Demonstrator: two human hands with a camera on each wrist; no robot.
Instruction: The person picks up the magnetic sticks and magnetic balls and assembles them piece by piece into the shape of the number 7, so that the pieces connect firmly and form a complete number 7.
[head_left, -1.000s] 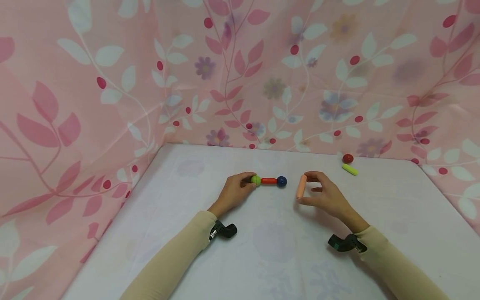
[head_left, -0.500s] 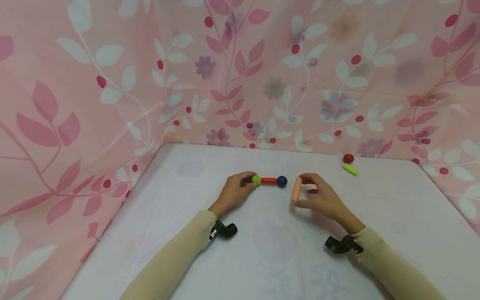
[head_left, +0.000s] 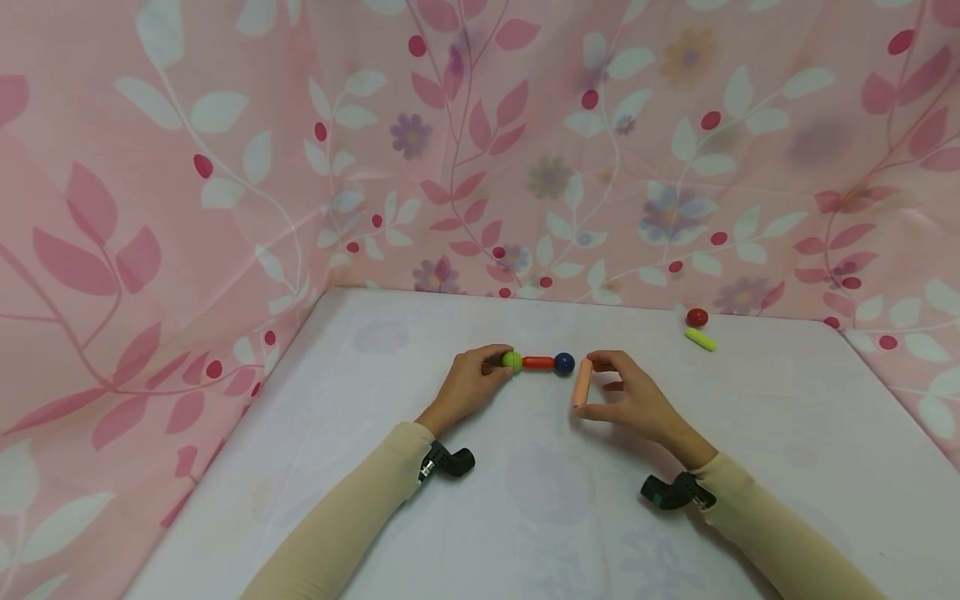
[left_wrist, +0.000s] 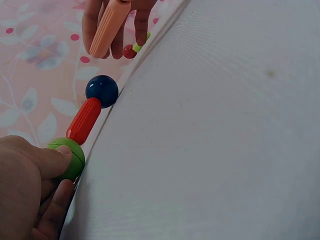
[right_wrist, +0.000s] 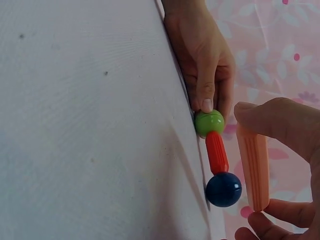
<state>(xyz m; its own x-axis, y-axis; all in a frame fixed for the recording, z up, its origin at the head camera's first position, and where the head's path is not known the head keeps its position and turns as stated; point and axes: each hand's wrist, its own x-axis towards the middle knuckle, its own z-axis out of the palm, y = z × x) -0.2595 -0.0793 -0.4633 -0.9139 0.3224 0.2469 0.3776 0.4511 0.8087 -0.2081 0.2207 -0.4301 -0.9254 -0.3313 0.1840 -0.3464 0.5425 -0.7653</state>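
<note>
My left hand (head_left: 468, 385) pinches a green ball (head_left: 513, 361) between thumb and fingers. A red rod (head_left: 538, 362) joins that ball to a dark blue ball (head_left: 564, 363), all in one line. Just right of the blue ball, my right hand (head_left: 637, 402) holds an orange rod (head_left: 582, 383) by its two ends, thumb at the near end. The orange rod stands crosswise to the red one and apart from the blue ball, as the right wrist view shows with the orange rod (right_wrist: 255, 170) beside the blue ball (right_wrist: 223, 189).
At the back right of the white table (head_left: 420, 517) lie a red ball (head_left: 697, 317) and a yellow-green rod (head_left: 701, 339). A pink floral cloth (head_left: 480, 150) hangs behind the table and along its left side. Each wrist wears a black camera mount.
My right hand has moved left with the orange rod, bringing it close to the blue ball. The left hand and the joined pieces have stayed in place.
</note>
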